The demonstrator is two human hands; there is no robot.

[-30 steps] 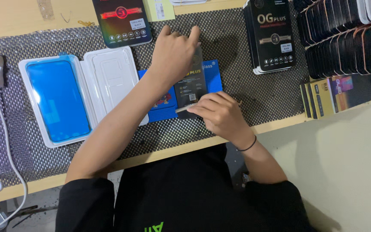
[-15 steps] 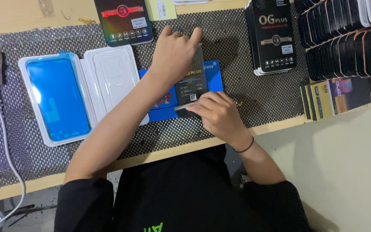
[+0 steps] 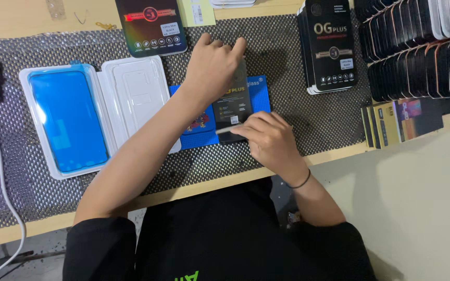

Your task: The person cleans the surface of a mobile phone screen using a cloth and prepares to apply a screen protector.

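My left hand [image 3: 213, 66] rests flat on the top of a small black packet [image 3: 234, 107], pressing it down. The packet lies on a blue pad [image 3: 204, 125] on the dark mesh mat [image 3: 298, 119]. My right hand [image 3: 269, 141] is at the packet's lower edge, its fingers pinched on a thin pale flap or tab [image 3: 226, 129] sticking out to the left. The packet's middle shows between the two hands; its top is hidden under my left hand.
An open white plastic case with a blue film [image 3: 69, 119] lies to the left. A black box [image 3: 152, 26] sits at the back, a stack of black boxes [image 3: 332, 47] at the right, racks of dark cases [image 3: 417, 52] far right, flat packets [image 3: 402, 117], and a white cable [image 3: 1, 156].
Both hands stay on the packet. My right hand has shifted slightly along its lower edge; nothing else moved.
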